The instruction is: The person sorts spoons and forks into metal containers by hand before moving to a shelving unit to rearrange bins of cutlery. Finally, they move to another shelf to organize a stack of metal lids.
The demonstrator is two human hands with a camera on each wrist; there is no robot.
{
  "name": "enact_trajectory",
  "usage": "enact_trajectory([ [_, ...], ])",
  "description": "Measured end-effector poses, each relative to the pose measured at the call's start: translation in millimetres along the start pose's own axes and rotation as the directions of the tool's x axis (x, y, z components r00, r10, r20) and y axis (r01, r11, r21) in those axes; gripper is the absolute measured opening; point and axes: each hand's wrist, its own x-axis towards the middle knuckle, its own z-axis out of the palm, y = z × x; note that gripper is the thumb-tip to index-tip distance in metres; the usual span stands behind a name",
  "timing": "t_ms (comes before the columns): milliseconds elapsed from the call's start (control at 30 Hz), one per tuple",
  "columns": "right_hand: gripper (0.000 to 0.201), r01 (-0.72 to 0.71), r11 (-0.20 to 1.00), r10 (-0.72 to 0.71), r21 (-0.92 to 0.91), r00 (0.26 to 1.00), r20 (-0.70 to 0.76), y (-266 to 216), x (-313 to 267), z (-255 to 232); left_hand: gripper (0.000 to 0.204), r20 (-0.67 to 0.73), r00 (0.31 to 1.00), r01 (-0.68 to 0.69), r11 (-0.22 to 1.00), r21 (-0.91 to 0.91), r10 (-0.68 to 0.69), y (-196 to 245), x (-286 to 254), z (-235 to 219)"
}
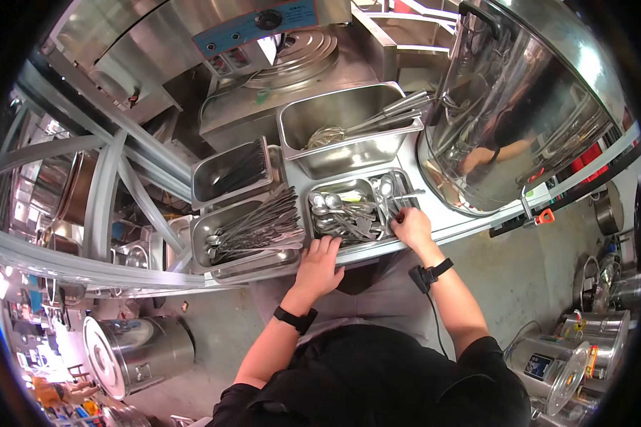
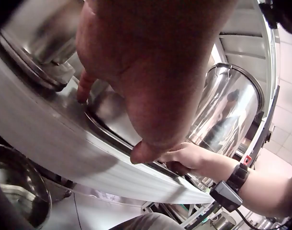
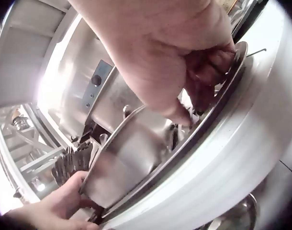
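Head view: I see spoons point(image 1: 332, 201) in the steel pan point(image 1: 343, 182) at centre frame, above the left hand point(image 1: 319, 267), which rests fingers extended at the near rim. Right of them, the right hand point(image 1: 413, 229) bends its fingers; I cannot tell whether it grips anything.

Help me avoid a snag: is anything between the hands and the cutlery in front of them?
Nothing visible blocks the right hand: its fingers are down at the cutlery. The left hand is at the near rim of the steel pan, which stands between it and the spoons inside.
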Motion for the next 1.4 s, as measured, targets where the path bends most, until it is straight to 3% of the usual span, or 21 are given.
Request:
enact_trajectory([
  [367, 0.034, 0.023, 0.998, -0.022, -0.059, 1.0, 0.017, -7, -1, -10, 0.066, -0.023, 1.0, -0.017, 1.0, -0.01, 0.016, -2, -1, -1],
  [433, 0.032, -0.037, 0.996, 0.039, -0.082, 0.999, 0.028, -11, -1, -18, 0.066, -0.006, 1.0, -0.005, 1.0, -0.027, 0.005, -2, -2, -2],
  [600, 0.025, 0.126, 0.985, -0.129, -0.12, 0.992, -0.012, 2, -4, -17, 0.067, -0.002, 1.0, -0.012, 0.999, -0.051, 0.012, -2, -2, -3],
  [667, 0.02, 0.197, 0.979, -0.201, -0.04, 0.967, -0.159, 4, -5, -17, 0.064, -0.028, 0.999, -0.031, 0.998, -0.046, 0.029, -4, -2, -3],
  [700, 0.02, 0.203, 0.978, -0.208, -0.044, 0.966, -0.155, -3, -7, -25, 0.064, -0.032, 0.999, -0.024, 0.999, -0.049, 0.023, -5, -2, -3],
  [767, 0.017, 0.11, 0.984, -0.087, 0.143, 0.984, -0.157, -19, -15, -49, 0.064, -0.054, 0.998, -0.041, 0.998, -0.041, 0.038, -6, -3, 0],
  [833, 0.016, 0.149, 0.974, -0.119, 0.171, 0.977, -0.178, -29, -19, -54, 0.064, -0.056, 0.998, -0.04, 0.998, -0.049, 0.037, -6, -3, -1],
  [900, 0.019, 0.293, 0.917, -0.263, 0.271, 0.954, -0.143, -47, -24, -54, 0.063, -0.055, 0.997, -0.048, 0.997, -0.057, 0.045, -5, -2, -1],
  [967, 0.02, 0.332, 0.887, -0.316, 0.321, 0.943, -0.104, -59, -23, -47, 0.063, -0.04, 0.999, -0.037, 0.997, -0.061, 0.035, -5, -2, -2],
  [1033, 0.022, 0.478, 0.83, -0.437, 0.287, 0.878, -0.198, -71, -24, -43, 0.063, -0.04, 0.999, -0.035, 0.998, -0.05, 0.033, -5, -2, -2],
  [1067, 0.022, 0.483, 0.826, -0.443, 0.292, 0.875, -0.196, -71, -22, -41, 0.063, -0.04, 0.999, -0.033, 0.999, -0.041, 0.031, -5, -2, -2],
  [1200, 0.028, 0.18, 0.98, -0.165, 0.089, 0.974, -0.158, -47, -4, -29, 0.063, -0.03, 0.999, -0.02, 0.999, -0.05, 0.019, -5, -3, -1],
  [1233, 0.028, 0.177, 0.98, -0.161, 0.092, 0.974, -0.16, -36, -1, -23, 0.063, -0.026, 0.999, -0.024, 0.999, -0.047, 0.023, -4, -3, -2],
  [1333, 0.035, 0.064, 0.988, -0.068, -0.139, 0.997, -0.027, -13, -1, -9, 0.062, -0.016, 0.999, -0.038, 0.999, -0.037, 0.037, -4, -1, -2],
  [1400, 0.034, 0.057, 0.991, -0.064, -0.122, 0.996, -0.058, -6, -2, -2, 0.06, -0.006, 0.999, -0.034, 0.999, -0.036, 0.033, -4, -2, -3],
])
